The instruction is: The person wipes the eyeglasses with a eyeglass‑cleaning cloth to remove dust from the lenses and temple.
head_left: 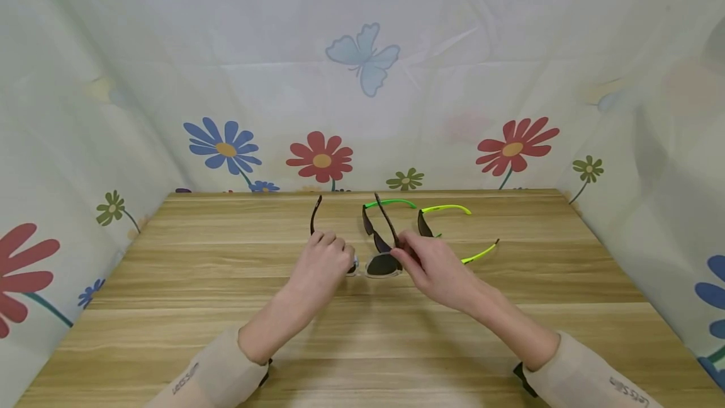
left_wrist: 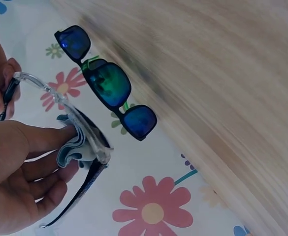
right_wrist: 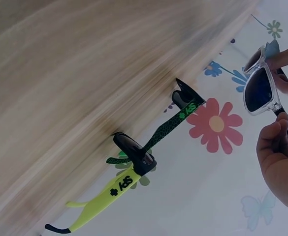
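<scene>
A pair of sunglasses with a clear front frame, dark lenses and dark temples is held up in both hands, its temples unfolded. My left hand pinches one lens through a folded grey-blue cloth, most plainly seen in the left wrist view. One dark temple sticks out beyond that hand. With thumb and fingers, my right hand grips the other temple close to the hinge. The left-hand lens is mostly hidden by the hand and cloth in the head view.
Behind the hands, sunglasses with green temples stand on the wooden table. To their right are sunglasses with yellow temples, partly covered by my right hand in the head view. A flower-printed curtain borders the table's back and sides.
</scene>
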Demonstrator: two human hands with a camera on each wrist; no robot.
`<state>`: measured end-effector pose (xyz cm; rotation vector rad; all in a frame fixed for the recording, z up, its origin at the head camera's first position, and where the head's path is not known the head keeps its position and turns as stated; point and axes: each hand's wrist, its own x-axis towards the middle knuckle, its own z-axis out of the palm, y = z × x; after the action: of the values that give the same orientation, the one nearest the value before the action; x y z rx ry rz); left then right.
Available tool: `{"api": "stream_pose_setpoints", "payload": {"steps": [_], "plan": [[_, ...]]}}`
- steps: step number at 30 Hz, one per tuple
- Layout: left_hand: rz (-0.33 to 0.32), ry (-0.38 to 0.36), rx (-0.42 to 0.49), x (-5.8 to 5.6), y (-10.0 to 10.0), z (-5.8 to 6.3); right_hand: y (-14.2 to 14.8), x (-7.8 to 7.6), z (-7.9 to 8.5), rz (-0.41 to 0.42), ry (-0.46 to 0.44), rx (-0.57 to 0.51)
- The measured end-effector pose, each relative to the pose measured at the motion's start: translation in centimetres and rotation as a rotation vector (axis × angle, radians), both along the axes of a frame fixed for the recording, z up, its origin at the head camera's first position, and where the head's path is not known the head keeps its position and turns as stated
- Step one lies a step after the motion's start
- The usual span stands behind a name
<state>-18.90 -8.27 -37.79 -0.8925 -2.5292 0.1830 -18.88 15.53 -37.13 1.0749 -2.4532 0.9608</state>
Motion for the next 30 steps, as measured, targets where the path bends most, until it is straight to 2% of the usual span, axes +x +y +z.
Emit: {"api": "stream_pose_setpoints", "payload": {"steps": [5,11,16,24,30], "plan": [[-0.033,0.007,0.030,0.4,-0.2,0.9,0.2,-0.1,0.1,-0.016,-0.029,0.003],[-0.089,0.040,0.059,0.6,-0.5,1.3,0.4,-0.2,0.0,-0.037,-0.054,0.017],[-0.128,0.049,0.027,0.8,-0.8,1.4,0.7,-0.3,0.1,-0.059,-0.101,0.026],[-0.173,0.016,-0.024,0.7,-1.1,1.6,1.2,-0.8,0.0,-0.096,-0.108,0.032],[-0.223,0.029,-0.038,0.8,-1.6,1.5,1.5,-0.9,0.0,-0.118,-0.119,0.032]]}}
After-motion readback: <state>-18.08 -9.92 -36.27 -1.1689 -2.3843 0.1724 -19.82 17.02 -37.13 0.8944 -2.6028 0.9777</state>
